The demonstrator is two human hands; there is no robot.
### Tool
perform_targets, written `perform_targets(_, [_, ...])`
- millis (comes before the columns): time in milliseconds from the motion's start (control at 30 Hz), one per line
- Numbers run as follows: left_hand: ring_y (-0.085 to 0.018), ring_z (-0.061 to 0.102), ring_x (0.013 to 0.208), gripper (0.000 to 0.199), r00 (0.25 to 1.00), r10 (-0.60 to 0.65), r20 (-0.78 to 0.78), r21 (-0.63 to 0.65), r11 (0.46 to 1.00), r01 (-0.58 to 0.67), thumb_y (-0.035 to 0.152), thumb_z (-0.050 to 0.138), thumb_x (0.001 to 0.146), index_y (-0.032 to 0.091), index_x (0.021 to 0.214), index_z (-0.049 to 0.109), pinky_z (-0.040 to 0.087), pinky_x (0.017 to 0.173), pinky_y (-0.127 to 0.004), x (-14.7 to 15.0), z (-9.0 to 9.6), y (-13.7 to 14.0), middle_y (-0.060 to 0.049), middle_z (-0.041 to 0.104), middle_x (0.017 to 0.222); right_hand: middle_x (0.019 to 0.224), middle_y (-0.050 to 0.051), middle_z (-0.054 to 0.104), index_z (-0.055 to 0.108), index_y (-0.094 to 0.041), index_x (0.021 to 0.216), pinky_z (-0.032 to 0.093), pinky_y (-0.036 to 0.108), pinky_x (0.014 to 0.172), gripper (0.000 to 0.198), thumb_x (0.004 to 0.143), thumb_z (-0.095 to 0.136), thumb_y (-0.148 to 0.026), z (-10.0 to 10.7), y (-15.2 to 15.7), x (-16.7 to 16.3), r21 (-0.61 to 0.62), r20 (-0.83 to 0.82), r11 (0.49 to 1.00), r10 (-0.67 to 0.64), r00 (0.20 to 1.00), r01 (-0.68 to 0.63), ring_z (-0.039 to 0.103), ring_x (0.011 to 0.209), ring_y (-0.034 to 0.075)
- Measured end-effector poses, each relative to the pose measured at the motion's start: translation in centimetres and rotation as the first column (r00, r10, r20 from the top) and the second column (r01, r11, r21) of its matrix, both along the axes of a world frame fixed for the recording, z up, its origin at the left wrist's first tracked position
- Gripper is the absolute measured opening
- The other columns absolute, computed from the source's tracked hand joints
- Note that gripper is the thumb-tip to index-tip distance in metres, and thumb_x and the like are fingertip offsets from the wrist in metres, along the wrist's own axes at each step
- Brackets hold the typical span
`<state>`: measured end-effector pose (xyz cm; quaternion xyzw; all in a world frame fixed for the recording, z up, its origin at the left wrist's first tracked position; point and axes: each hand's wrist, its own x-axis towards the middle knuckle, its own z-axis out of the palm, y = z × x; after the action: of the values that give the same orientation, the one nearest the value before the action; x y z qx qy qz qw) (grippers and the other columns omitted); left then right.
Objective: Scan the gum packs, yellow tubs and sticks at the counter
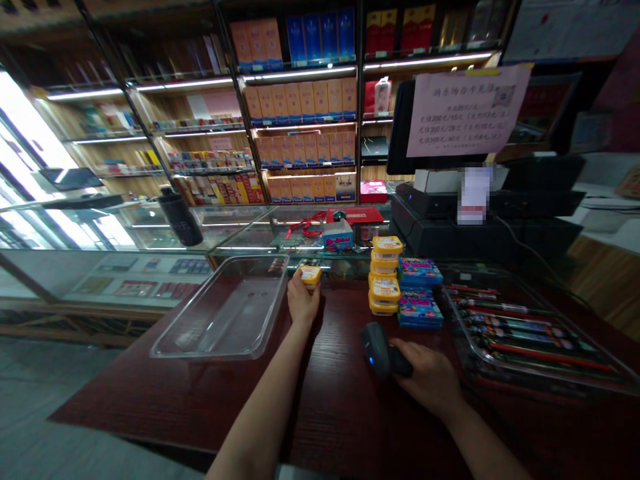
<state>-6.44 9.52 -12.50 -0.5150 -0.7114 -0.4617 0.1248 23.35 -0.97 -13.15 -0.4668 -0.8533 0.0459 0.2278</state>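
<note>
A: Labels? Too blurry to read. Left hand (pixel 302 299) pinches one yellow tub (pixel 311 274) beside the clear tray (pixel 175 340).

B: Four more yellow tubs (pixel 385 283) stacked; right hand (pixel 425 377) wraps the black scanner (pixel 379 350).

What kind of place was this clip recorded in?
Most likely a small shop's checkout counter. Lit shelves of boxed goods line the back wall, a till screen stands on the counter, and the right hand holds a barcode scanner near stacked yellow packs.
</note>
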Motion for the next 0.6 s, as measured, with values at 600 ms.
perform_targets(600, [-0.031,0.035,0.130,0.048,0.659,-0.695,0.288,0.215,0.718,0.662,0.017,0.071,0.067,0.022,0.114,0.060,0.016,0.114,-0.046,8.4,3.1,-3.4,-0.014,0.048,0.128,0.105,0.007,0.069,0.058,-0.021,0.114,0.049,0.033,0.080,0.038,0.076,0.055,-0.023,0.8,0.0,-0.1,0.013,-0.021,0.999,-0.035,0.999,0.035,0.065,0.092,0.021])
